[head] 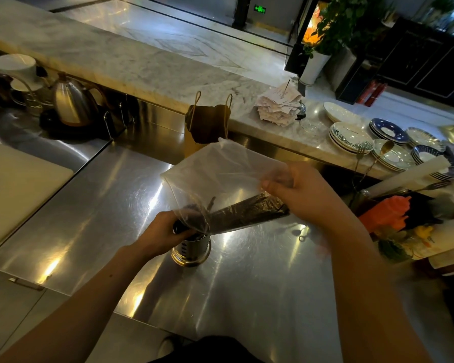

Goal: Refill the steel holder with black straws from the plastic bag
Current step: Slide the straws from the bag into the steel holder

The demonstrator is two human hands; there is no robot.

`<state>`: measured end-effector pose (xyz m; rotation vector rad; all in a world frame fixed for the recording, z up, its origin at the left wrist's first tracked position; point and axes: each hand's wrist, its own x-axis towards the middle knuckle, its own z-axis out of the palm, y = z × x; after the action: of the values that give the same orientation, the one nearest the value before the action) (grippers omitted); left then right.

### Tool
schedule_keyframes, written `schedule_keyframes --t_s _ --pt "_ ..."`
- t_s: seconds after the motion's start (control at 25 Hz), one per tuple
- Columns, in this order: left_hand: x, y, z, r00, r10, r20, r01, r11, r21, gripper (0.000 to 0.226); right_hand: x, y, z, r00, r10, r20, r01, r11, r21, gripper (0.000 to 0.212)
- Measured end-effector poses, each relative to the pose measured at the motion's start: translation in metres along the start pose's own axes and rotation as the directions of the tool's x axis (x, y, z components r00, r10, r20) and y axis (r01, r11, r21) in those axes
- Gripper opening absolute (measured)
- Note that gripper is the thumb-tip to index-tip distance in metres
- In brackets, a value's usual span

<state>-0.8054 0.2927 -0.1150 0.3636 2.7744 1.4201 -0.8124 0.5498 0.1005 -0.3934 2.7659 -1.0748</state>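
A round steel holder (192, 251) with slotted sides stands upright on the steel counter (247, 297). A clear plastic bag (220, 174) is held tilted above it, and a bundle of black straws (249, 212) lies inside the bag, slanting down toward the holder's mouth. My left hand (165, 231) grips the bag's lower end and the straw tips at the holder's rim. My right hand (299, 192) pinches the bag's raised end, up and to the right. The holder's inside is hidden by my left hand and the bag.
A brown paper bag (207, 124) stands behind the holder against the marble ledge. Stacked plates (351, 137) and receipts (278, 106) sit at the right. A steel kettle (71, 100) stands back left, a cutting board (16, 187) left, orange and floral items (388, 213) right.
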Motion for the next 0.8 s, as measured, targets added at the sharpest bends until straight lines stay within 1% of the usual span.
schedule_keyframes --t_s 0.08,0.16,0.28,0.36,0.52,0.64,0.76,0.8 --pt "-0.001 0.001 -0.002 1.000 0.006 0.006 -0.006 1.000 -0.011 0.039 0.000 -0.002 0.000 1.000 0.002 0.011 -0.002 1.000 0.026 0.009" --pt "-0.001 0.003 -0.002 1.000 0.001 0.003 -0.001 1.000 -0.013 0.037 0.000 -0.003 0.000 1.000 -0.005 0.012 0.004 1.000 0.022 0.009" --pt "-0.001 0.003 0.001 0.998 -0.033 -0.048 0.031 0.999 -0.026 0.033 0.001 -0.004 0.000 1.000 -0.004 0.029 0.004 1.000 0.018 0.010" --pt "-0.001 0.002 0.003 0.998 -0.031 -0.055 0.028 0.998 -0.054 0.037 0.000 -0.005 0.000 0.999 0.013 0.033 -0.015 0.999 0.048 0.012" --pt "-0.001 0.000 0.006 0.996 -0.058 -0.068 0.052 0.996 -0.076 0.022 -0.002 -0.009 -0.002 0.997 0.054 0.049 -0.059 0.992 0.114 0.020" --pt "-0.001 0.000 0.006 0.997 -0.053 -0.059 0.046 0.991 -0.122 0.028 -0.002 -0.011 0.002 0.996 0.062 0.064 -0.068 0.993 0.100 0.027" --pt "0.000 -0.003 0.005 0.997 -0.059 -0.043 0.051 0.986 -0.158 0.032 0.000 -0.014 0.006 0.998 0.060 0.000 -0.060 0.995 0.078 0.027" --pt "0.000 -0.003 0.005 0.997 -0.061 -0.037 0.054 0.986 -0.160 0.037 0.001 -0.014 0.007 0.999 0.049 -0.024 -0.048 0.997 0.056 0.025"
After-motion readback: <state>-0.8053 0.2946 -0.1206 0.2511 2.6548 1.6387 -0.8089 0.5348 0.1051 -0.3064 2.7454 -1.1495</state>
